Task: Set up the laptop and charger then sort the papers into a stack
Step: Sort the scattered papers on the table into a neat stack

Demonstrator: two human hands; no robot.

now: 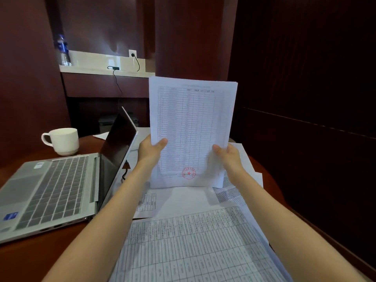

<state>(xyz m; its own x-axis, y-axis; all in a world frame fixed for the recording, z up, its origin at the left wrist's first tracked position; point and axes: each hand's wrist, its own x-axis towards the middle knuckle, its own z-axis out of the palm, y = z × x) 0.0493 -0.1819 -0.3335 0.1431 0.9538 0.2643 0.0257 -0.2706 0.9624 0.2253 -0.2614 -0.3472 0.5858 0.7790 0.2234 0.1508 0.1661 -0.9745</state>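
step: squaring papers | left hand (151,148) and right hand (228,157) each pinched a side of the upright sheaf (192,127), above loose sheets (183,241) on the bench | advice: tap bottom edge level before laying down

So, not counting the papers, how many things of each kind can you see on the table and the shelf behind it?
Laptop: 1
Mug: 1
Water bottle: 1
Charger with cable: 1
Total: 4
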